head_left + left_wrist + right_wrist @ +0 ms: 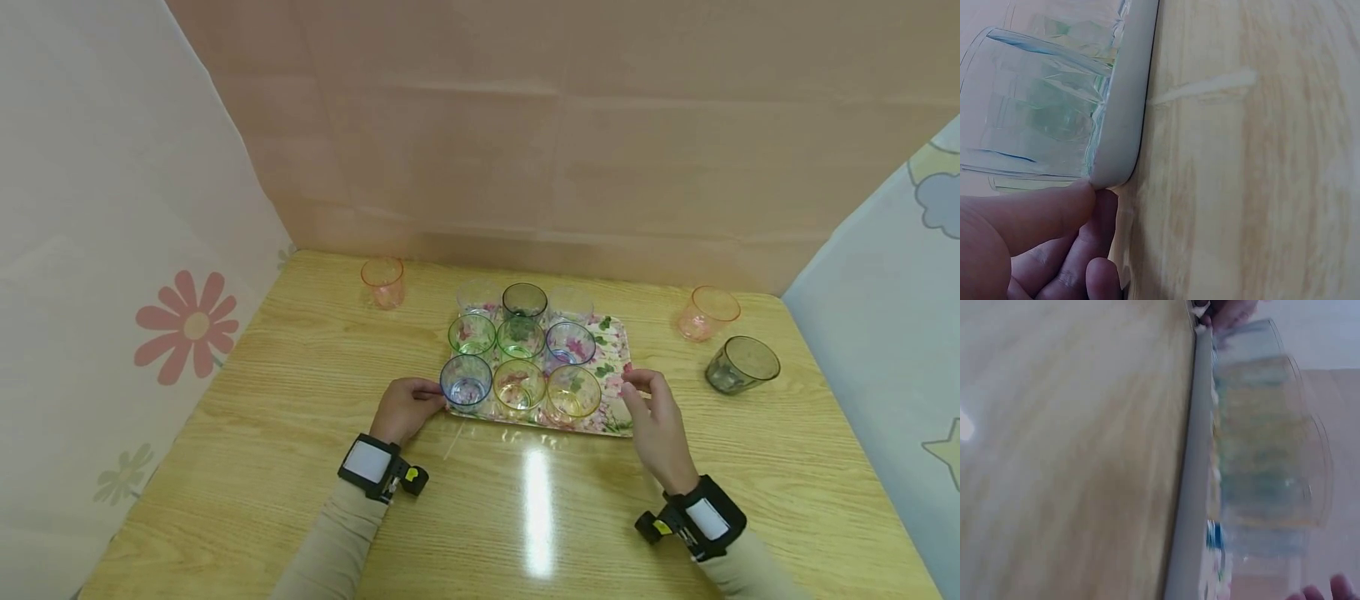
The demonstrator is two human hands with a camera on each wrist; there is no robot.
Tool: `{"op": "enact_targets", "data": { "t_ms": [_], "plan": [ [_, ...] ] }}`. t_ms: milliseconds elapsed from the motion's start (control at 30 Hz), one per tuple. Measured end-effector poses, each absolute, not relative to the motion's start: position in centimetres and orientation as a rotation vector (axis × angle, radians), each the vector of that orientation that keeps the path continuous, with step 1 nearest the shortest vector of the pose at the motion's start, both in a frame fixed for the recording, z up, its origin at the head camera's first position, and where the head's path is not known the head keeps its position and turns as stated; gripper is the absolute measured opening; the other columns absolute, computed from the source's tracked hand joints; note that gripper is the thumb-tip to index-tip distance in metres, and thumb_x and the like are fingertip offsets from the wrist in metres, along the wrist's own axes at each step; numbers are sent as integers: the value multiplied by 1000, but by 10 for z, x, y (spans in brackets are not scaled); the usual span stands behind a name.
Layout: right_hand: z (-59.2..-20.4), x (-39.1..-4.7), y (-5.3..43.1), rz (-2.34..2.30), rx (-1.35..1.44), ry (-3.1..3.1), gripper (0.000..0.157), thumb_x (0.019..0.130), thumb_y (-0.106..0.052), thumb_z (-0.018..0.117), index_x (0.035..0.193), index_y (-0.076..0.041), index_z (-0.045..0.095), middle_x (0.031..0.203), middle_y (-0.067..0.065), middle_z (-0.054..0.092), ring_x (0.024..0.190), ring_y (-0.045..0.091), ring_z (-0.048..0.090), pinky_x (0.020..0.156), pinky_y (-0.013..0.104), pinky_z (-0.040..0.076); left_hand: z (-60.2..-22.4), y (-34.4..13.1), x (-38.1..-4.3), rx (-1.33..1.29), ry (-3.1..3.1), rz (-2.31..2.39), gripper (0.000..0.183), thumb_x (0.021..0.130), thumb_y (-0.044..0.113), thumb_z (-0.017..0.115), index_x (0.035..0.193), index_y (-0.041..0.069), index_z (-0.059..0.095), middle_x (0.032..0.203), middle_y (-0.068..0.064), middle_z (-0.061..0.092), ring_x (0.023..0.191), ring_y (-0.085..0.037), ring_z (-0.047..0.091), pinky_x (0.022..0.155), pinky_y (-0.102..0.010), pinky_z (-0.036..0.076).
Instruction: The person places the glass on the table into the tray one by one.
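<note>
A floral tray (613, 379) holds glass-like cups in three rows of three. Its front row has a blue cup (466, 390) and two yellow cups, one a yellow cup (519, 392) in the middle; green, purple, dark grey and clear ones stand behind. My left hand (405, 410) pinches the tray's front left corner beside the blue cup, thumb at the rim and fingers lower down, as the left wrist view shows. By the tray's right edge is my right hand (662, 429), thumb and fingers apart; in the right wrist view its fingertips (1339, 587) show clear of the tray.
A pink cup (385, 287) stands at the back left of the wooden table (300, 375). To the tray's right are a tilted-looking pink cup (703, 317) and a dark grey cup (738, 367). A pinkish-brown backdrop (525, 167) rises behind the table.
</note>
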State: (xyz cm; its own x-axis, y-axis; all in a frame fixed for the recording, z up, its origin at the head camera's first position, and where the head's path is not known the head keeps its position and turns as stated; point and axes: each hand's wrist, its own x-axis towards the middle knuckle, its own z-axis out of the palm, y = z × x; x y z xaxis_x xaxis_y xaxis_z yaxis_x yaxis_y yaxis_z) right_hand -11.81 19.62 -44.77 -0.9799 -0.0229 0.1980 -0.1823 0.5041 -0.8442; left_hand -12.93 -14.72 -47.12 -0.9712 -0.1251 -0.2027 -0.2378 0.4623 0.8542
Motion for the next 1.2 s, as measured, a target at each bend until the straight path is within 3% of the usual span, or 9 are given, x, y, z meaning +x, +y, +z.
{"op": "enact_targets", "data": {
  "t_ms": [200,400,600,900,1200],
  "plan": [
    [-441,-126,223,1180,48,-2839,51,102,-45,29,100,0,53,83,13,53,62,21,44,54,33,37,-471,-148,-130,-324,2596,1532,15,81,8,71,94,2,74,85,-7,71,79,-17,65,73,-35,51],
    [-444,-128,237,983,-5,-3150,65,96,-63,24,76,-5,47,62,7,39,52,20,35,51,32,28,-470,-148,-130,-321,2606,1514,16,81,9,71,95,2,73,86,-8,71,80,-18,65,74,-36,51],
    [-454,-129,240,865,-11,-3288,69,93,-67,24,72,-8,50,60,4,40,52,18,38,50,31,29,-471,-147,-130,-324,2600,1509,16,81,9,71,95,3,74,87,-7,71,80,-17,65,73,-35,50],
    [-460,-127,240,783,150,-3349,51,96,-51,45,62,-12,46,55,-2,35,49,14,36,48,28,28,-472,-148,-130,-322,2614,1506,15,81,10,72,94,3,74,86,-6,71,79,-16,65,72,-35,50],
    [-461,-128,237,713,189,-3362,45,97,-39,48,61,-13,46,55,-2,36,49,14,37,47,28,28,-475,-149,-130,-317,2623,1491,13,81,11,71,93,5,74,85,-5,71,78,-16,65,71,-35,50]
  ]
}}
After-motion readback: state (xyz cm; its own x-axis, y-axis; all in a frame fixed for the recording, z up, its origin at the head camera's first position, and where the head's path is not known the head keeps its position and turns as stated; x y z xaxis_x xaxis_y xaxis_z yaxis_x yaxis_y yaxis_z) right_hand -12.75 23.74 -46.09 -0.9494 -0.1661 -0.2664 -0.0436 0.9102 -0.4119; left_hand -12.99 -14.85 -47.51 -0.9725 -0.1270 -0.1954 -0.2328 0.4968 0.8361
